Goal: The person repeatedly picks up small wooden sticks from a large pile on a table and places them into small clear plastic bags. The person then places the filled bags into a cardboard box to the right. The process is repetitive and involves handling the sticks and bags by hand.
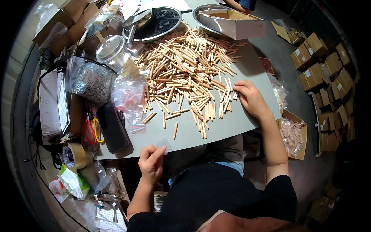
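Note:
A large heap of short wooden dowels point(181, 65) covers the middle of the grey table. At the table's near edge my left hand point(152, 162) pinches a small clear plastic bag point(164, 144) between thumb and fingers. My right hand point(251, 99) rests at the right side of the heap, its fingers curled down on a few wooden dowels point(235, 95); the fingertips partly hide them. One loose dowel point(175, 130) lies apart from the others, between the heap and my left hand.
Left of the heap lie clear zip bags point(129, 102), a phone point(112, 127), scissors point(94, 130), a tape roll point(74, 156) and a lidded plastic cup point(110, 48). Metal bowls point(178, 19) and a white box point(241, 28) stand behind. A carton of bagged dowels point(292, 137) sits lower right.

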Tool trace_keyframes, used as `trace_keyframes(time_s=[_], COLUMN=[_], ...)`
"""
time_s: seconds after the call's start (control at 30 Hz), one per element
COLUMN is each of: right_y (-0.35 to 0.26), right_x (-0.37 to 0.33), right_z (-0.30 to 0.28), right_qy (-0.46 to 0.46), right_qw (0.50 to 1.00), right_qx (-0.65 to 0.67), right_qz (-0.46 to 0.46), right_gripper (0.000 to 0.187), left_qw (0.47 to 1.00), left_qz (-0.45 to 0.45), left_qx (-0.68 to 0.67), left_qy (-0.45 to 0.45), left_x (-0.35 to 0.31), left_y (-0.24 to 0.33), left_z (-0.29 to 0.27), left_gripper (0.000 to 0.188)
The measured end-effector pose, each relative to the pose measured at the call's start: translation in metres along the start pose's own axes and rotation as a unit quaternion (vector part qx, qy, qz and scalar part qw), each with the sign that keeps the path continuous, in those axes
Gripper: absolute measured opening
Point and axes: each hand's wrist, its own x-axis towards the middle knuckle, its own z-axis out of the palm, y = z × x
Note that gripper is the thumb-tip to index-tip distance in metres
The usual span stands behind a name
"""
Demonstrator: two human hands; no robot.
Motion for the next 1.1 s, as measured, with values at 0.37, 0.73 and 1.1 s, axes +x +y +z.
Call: trace_keyframes(time_s=[0.37,0.73,1.1], right_y=[0.001,-0.024,-0.080], right_x=[0.029,-0.035,-0.061], right_z=[-0.008,-0.021,-0.006], right_qy=[-0.039,-0.029,-0.091], right_qw=[0.993,0.999,0.987], right_qx=[-0.054,0.044,0.113], right_qz=[-0.097,-0.011,-0.069], right_gripper=[0.043,0.034,0.037], left_qw=[0.944,0.794,0.496], left_qz=[-0.178,-0.245,-0.488], left_qx=[-0.269,-0.464,-0.590], left_qy=[-0.066,-0.307,-0.409], left_x=[0.008,-0.003,0.022], left_y=[0.015,0.019,0.044], left_z=[0.003,0.061,0.163], left_gripper=[0.008,0.025,0.022])
